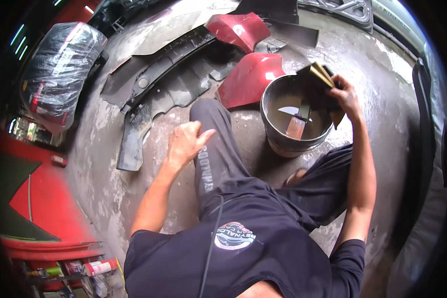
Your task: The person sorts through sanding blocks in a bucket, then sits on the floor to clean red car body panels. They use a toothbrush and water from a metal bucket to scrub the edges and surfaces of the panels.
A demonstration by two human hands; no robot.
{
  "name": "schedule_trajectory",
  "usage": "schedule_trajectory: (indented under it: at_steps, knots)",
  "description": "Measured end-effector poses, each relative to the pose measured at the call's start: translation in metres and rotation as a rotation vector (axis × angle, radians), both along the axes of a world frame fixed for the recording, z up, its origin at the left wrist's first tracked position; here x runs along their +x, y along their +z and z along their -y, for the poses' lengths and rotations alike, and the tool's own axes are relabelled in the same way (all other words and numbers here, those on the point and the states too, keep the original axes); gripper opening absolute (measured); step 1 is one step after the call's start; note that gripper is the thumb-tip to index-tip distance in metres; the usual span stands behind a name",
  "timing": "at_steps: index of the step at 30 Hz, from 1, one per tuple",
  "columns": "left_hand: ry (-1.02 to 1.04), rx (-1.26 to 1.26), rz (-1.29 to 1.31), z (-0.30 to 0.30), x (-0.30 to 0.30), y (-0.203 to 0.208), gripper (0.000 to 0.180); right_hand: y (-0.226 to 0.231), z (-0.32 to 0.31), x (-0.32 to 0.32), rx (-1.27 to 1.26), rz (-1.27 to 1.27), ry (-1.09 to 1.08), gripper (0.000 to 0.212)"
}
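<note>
Two o'clock: right hand (343, 93)'s grip holds a yellow-edged pad (322, 75), partly hiding cloudy liquid (319, 128) in a bucket (297, 148); left hand (185, 142) curled, thumb out.

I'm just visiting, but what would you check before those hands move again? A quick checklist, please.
1. Right hand gripping the sheets: ok, pinched over the bucket's far right side.
2. Left hand free: cannot tell; its curled fingers hide the palm.
3. Bucket upright: ok, standing on the floor.
4. Water clear: not ok, it looks cloudy.
5. Red panel clear of the bucket: cannot tell; they overlap in this view.
6. Cable away from both hands: ok, it runs down the shirt.
</note>
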State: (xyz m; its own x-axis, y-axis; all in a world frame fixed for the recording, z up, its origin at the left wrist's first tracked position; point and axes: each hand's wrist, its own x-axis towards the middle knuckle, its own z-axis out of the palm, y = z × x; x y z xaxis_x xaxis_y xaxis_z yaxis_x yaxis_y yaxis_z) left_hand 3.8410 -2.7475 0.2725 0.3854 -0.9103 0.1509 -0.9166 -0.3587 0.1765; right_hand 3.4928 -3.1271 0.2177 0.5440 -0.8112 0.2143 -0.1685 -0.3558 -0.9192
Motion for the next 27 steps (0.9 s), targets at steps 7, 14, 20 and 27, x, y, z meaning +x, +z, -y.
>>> schedule_trajectory:
  at_steps: [7, 14, 20, 27]
  knots:
    - [0.193, 0.19, -0.057, -0.08, -0.011, -0.019, 0.058, 0.029, 0.013, 0.003, -0.039, 0.041, 0.0, 0.025]
    - [0.172, 0.171, -0.145, -0.127, -0.027, -0.026, 0.032, -0.013, 0.018, 0.024, -0.111, -0.062, -0.001, 0.022]
    - [-0.029, 0.086, -0.035, -0.152, -0.049, -0.015, 0.031, -0.005, 0.018, 0.022, 0.063, 0.057, 0.116, 0.019]
    - [-0.735, 0.09, -0.477, 0.029, -0.159, -0.063, 0.045, 0.015, 0.002, 0.027, 0.048, -0.029, 0.062, 0.016]
